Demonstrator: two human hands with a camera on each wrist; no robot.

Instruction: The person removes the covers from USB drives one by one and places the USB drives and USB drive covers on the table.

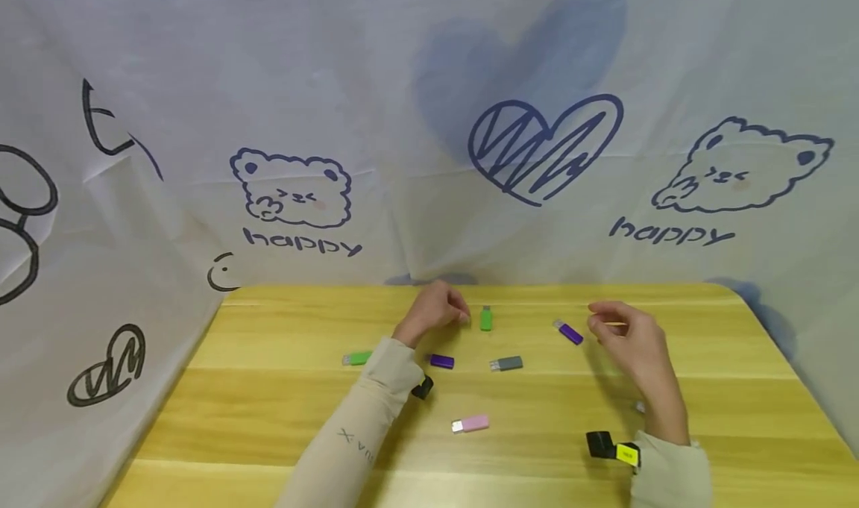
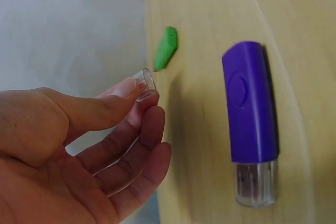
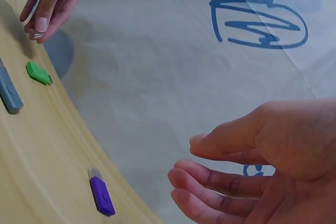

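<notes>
Between thumb and fingers, my left hand (image 1: 436, 312) pinches a small clear plastic cap (image 2: 145, 84), held above the table's back edge. Just right of it lies a green USB stick (image 1: 486, 319), its plug end toward the wall. A purple USB stick (image 2: 249, 103) with a clear cap over its plug lies beside the left hand. My right hand (image 1: 634, 340) hovers at the right with fingers loosely bent and nothing in them. Nearest to it is another purple USB stick (image 3: 102, 195), its metal plug toward the back left.
On the wooden table (image 1: 268, 418) also lie a grey USB stick (image 1: 510, 363), a pink one (image 1: 475, 423) and a second green one (image 1: 358, 358) partly behind the left sleeve. A small pale piece (image 1: 640, 406) shows beside the right forearm. A printed white cloth (image 1: 403, 120) hangs behind.
</notes>
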